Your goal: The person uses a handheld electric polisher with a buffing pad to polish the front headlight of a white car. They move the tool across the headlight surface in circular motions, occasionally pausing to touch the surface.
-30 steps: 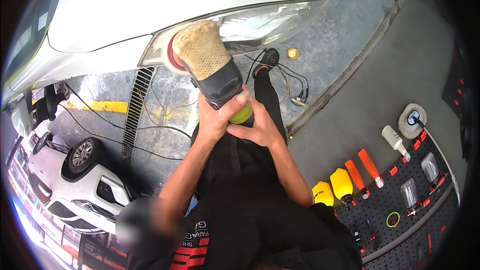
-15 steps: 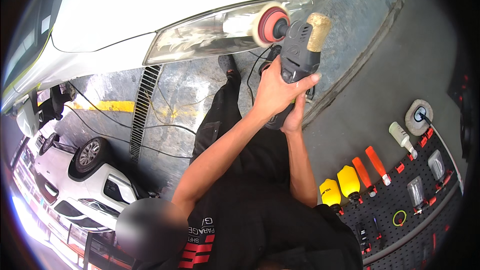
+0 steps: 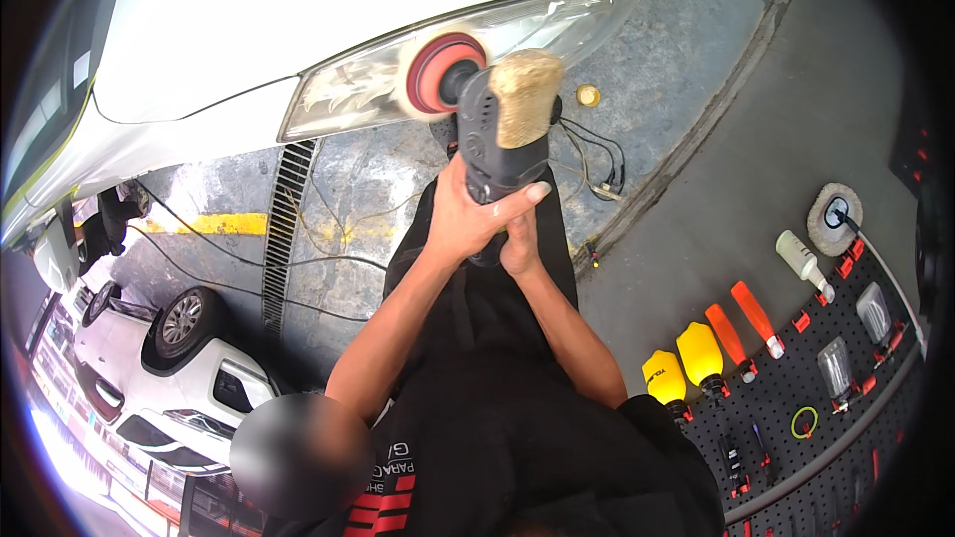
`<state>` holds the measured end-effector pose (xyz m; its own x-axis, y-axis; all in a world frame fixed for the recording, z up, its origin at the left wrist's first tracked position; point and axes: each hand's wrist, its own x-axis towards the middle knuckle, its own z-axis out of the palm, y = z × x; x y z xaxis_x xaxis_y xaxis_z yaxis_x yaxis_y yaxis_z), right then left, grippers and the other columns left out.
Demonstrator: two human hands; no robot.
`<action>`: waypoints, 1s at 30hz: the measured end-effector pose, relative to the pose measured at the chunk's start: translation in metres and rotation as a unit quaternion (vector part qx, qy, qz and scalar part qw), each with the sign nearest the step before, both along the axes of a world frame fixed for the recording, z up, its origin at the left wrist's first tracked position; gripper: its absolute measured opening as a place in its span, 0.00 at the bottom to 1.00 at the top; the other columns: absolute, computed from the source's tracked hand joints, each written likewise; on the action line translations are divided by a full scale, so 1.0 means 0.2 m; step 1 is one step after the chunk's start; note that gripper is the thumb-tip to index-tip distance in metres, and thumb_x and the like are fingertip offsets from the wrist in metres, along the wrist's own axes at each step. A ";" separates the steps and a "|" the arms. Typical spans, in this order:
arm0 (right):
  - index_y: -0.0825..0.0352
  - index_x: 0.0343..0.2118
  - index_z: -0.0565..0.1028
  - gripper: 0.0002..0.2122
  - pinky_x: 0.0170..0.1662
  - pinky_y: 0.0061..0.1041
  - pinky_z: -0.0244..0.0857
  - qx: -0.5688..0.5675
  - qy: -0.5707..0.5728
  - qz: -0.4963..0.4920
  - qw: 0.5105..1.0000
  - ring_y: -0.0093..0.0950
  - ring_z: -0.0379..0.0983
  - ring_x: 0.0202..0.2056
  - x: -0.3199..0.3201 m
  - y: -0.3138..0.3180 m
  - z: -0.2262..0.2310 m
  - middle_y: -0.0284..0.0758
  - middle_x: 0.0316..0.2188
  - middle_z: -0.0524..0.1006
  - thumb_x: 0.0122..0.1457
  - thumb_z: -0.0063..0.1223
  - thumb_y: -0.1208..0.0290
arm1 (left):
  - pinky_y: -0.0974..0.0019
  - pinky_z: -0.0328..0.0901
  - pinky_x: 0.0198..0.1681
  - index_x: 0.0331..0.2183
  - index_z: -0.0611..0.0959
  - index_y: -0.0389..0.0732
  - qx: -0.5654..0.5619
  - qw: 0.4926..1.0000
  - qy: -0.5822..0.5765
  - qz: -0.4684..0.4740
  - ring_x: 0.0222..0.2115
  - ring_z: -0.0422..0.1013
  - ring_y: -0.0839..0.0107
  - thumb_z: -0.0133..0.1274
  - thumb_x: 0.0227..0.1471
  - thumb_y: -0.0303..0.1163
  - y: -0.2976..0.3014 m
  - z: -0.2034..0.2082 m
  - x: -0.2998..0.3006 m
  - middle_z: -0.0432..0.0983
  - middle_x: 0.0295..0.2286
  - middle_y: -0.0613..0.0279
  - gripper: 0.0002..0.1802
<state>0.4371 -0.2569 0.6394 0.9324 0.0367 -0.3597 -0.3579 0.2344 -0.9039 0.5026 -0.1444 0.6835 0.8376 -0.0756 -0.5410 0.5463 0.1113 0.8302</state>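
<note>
A dark grey car polisher (image 3: 480, 144) is held between both my hands. Its red-backed pad (image 3: 430, 73) lies against the car's headlight (image 3: 348, 92), over the middle of the lens. A worn tan cover (image 3: 527, 89) wraps the polisher's head. My left hand (image 3: 464, 217) is closed around the body, its thumb laid across the top. Lower down, my right hand (image 3: 519, 244) grips the rear of the same tool; its fingers are partly hidden.
The white car's hood (image 3: 249, 10) spans the top. Black cables (image 3: 328, 252) cross the floor beside a drain grate (image 3: 288, 189). At right, a black pegboard (image 3: 776, 438) carries yellow bottles (image 3: 701, 350) and orange-handled brushes (image 3: 756, 316). Another white car (image 3: 169, 378) stands at left.
Both my hands have moved the polisher leftward along the headlight, from near its right end to its middle. A small round yellowish thing on the floor has come into view.
</note>
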 end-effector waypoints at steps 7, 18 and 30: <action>0.75 0.66 0.68 0.49 0.54 0.29 0.69 0.040 0.034 0.127 0.990 0.25 0.75 0.50 0.07 -0.02 -0.04 0.40 0.49 0.81 0.57 0.59 0.30 | 0.65 0.75 0.40 0.40 0.86 0.32 -0.031 0.997 -0.033 0.066 0.34 0.80 0.72 0.74 0.45 0.36 0.15 -0.05 -0.12 0.85 0.36 0.59 0.23; 0.70 0.71 0.59 0.42 0.70 0.34 0.55 0.097 0.083 -0.094 0.987 0.32 0.62 0.68 0.02 -0.45 -0.25 0.38 0.69 0.64 0.70 0.40 0.34 | 0.58 0.73 0.49 0.51 0.79 0.30 0.027 0.999 -0.012 -0.039 0.42 0.82 0.61 0.76 0.44 0.48 -0.41 -0.04 0.20 0.85 0.40 0.48 0.41; 0.68 0.72 0.58 0.48 0.70 0.37 0.58 0.016 0.019 -0.062 0.998 0.35 0.65 0.67 -0.10 -0.22 -0.29 0.38 0.68 0.66 0.65 0.42 0.27 | 0.60 0.74 0.49 0.51 0.80 0.32 0.017 0.999 -0.019 -0.031 0.42 0.82 0.63 0.76 0.44 0.48 -0.23 -0.06 0.07 0.85 0.41 0.49 0.40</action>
<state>0.4180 -0.3016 0.5816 0.9161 -0.0670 -0.3953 -0.3579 0.3078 -0.8816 0.5161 -0.1913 0.6714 0.8515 -0.1092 -0.5129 0.5200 0.0493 0.8527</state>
